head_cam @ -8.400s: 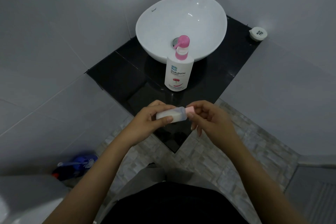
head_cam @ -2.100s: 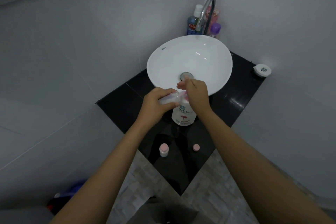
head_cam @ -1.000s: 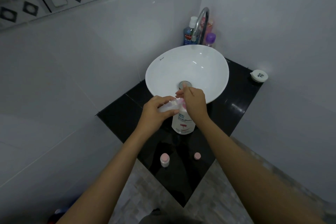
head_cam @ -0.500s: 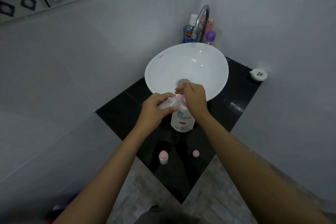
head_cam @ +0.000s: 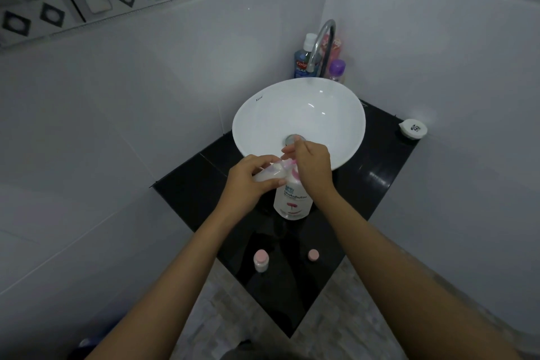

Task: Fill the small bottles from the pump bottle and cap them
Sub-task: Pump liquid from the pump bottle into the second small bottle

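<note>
The white pump bottle (head_cam: 292,202) with a pink head stands on the black counter (head_cam: 350,196) in front of the basin. My left hand (head_cam: 248,181) grips a small clear bottle (head_cam: 270,174), tilted with its mouth at the pink spout. My right hand (head_cam: 314,166) rests on top of the pump head and covers it. A second small bottle with a pink cap (head_cam: 261,261) stands near the counter's front corner. A loose pink cap (head_cam: 313,255) lies to its right.
A white bowl basin (head_cam: 298,114) fills the counter's back half, with a chrome tap (head_cam: 321,44) and several toiletry bottles (head_cam: 302,58) behind it. A small white round container (head_cam: 412,128) sits at the right corner. Tiled walls close in on both sides.
Over the last second my hands have stayed on the small bottle and the pump head. Earlier I held the small bottle and its pink cap near my body; the cap now lies on the counter.
</note>
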The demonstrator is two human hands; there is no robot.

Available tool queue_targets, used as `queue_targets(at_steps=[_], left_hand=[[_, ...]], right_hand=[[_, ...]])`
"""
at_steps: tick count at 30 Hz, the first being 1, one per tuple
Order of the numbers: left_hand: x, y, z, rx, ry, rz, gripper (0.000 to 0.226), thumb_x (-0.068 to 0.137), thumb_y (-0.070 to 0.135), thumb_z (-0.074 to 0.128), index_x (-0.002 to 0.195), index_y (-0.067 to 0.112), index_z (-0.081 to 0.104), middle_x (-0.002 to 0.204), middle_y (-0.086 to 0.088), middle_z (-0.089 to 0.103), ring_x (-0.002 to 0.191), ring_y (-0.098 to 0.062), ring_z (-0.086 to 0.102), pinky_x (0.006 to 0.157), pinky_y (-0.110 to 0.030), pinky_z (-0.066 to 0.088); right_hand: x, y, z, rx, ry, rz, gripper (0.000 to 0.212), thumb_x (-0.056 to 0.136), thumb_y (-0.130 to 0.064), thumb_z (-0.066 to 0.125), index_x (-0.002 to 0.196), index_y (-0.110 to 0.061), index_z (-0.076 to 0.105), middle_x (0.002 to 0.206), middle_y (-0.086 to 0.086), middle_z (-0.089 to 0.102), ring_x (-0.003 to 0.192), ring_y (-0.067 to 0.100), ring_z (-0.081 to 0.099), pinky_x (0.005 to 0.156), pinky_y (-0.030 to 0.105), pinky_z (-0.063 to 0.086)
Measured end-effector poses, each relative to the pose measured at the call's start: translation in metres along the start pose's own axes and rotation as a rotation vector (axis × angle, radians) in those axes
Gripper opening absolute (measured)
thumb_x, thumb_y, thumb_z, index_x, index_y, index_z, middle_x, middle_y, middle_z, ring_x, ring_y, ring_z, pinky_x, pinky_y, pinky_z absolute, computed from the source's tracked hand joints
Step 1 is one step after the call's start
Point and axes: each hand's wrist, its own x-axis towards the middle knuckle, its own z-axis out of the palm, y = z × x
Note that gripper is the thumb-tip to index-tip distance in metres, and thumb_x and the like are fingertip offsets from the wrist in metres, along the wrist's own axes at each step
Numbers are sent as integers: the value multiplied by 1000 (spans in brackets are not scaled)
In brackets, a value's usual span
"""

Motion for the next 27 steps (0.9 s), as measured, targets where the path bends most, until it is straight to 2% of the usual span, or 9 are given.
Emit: queue_targets(at_steps=[5,10,14,16,20,23,25,27], left_hand=[[0,-3,4,9,-1,-24,36,74,22,77,109,21,68,110,2,63,97,-5,57,79,-14,42],[0,0,1,-38,6,-27,35,71,21,79,106,22,69,106,3,65,96,-7,60,78,-16,44],[2,2,-3,-38,26,-13,38,70,21,81,106,20,70,104,6,67,95,-3,60,74,-9,45],[2,1,-3,-53,32,-11,38,69,20,82,106,18,71,102,7,67,93,1,60,74,-3,44],[2,-2,1,-30,19,-23,40,72,20,79,110,17,69,105,7,65,94,3,57,77,-9,42],[2,-5,2,-28,19,-19,40,72,18,79,111,15,70,107,3,66,98,-4,59,82,-14,44],[2,-5,2,-31,20,-11,40,72,17,78,111,13,70,107,1,67,99,-8,60,84,-14,45],[1,-4,2,-33,23,0,40,73,17,78,112,13,70,107,1,67,96,-5,60,80,-8,45]], right_hand=[[-2,9,5,-17,2,-9,44,98,-30,40,80,-9,74,80,4,73,80,17,68,84,38,54],[1,1,-2,-47,-50,21,41,97,-27,43,81,-6,74,85,8,74,83,19,66,86,37,52],[2,-4,-4,-22,-11,5,39,96,-24,44,84,-2,74,80,6,72,74,12,63,82,31,50],[1,-2,-1,3,-1,20,40,97,-25,43,83,-4,74,81,5,73,77,13,65,83,31,51],[1,4,2,13,8,32,41,98,-28,41,86,-7,74,87,6,73,80,12,64,83,30,51],[-3,8,3,2,1,18,41,99,-28,40,88,-7,74,85,4,71,77,6,62,81,28,49],[-3,7,2,-12,-16,25,41,98,-28,40,86,-8,74,84,4,70,79,12,64,82,31,50],[-1,2,0,-21,-20,40,40,97,-27,42,85,-7,74,82,4,70,82,18,65,85,35,52]])
